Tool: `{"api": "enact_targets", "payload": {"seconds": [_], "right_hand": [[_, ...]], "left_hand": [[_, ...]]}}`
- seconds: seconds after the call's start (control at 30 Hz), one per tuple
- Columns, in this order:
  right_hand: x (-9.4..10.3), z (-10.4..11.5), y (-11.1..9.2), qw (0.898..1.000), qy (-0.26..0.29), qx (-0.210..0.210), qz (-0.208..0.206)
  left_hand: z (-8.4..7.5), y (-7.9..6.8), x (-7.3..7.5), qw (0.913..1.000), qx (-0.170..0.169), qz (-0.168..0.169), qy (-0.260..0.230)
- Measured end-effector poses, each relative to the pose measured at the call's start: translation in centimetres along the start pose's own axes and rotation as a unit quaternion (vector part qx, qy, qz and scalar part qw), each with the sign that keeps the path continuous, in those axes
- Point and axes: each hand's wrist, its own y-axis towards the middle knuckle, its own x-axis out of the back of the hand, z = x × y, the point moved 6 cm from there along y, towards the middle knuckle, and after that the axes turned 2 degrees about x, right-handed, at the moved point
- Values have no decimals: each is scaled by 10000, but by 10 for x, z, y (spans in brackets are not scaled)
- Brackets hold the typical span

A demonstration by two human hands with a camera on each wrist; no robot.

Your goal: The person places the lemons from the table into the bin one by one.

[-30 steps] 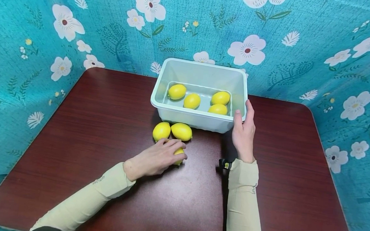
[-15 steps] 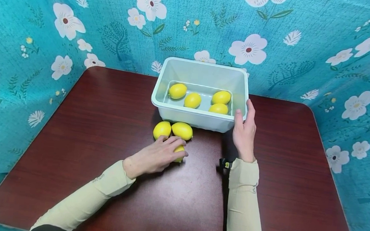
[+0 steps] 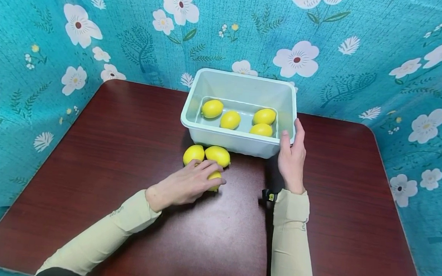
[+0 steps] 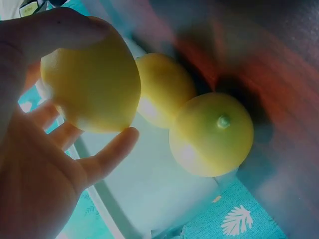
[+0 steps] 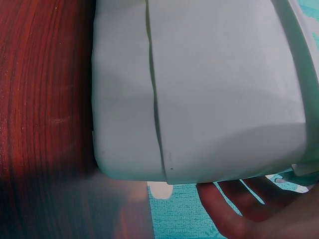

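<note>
My left hand point(image 3: 187, 182) holds a yellow lemon point(image 4: 94, 84), thumb on one side and fingers round the other. From the head view the hand covers most of this lemon; whether it touches the table cannot be told. Just beyond lie two more lemons, one on the left point(image 3: 193, 154) and one on the right point(image 3: 217, 155), against the front of a pale green plastic bin point(image 3: 228, 139). Several lemons point(image 3: 230, 120) lie inside the bin. With thumb at the rim and fingers along the outer end wall, my right hand point(image 3: 292, 164) grips the bin's right end.
The bin stands at the back of a dark red wood table point(image 3: 130, 119). Behind and at both sides hangs a turquoise flowered cloth point(image 3: 228, 31). A small black item point(image 3: 268, 196) shows beside the right wrist.
The left hand, with the lemon, has shifted slightly away from me, closer to the two lemons by the bin. My right hand and the bin keep their places.
</note>
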Motion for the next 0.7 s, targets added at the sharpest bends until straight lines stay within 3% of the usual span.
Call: {"api": "enact_targets", "payload": {"seconds": [0.7], "right_hand": [[0, -1, 0, 10000, 14, -8, 17]], "left_hand": [[9, 2, 17, 9998, 125, -132, -103]]}}
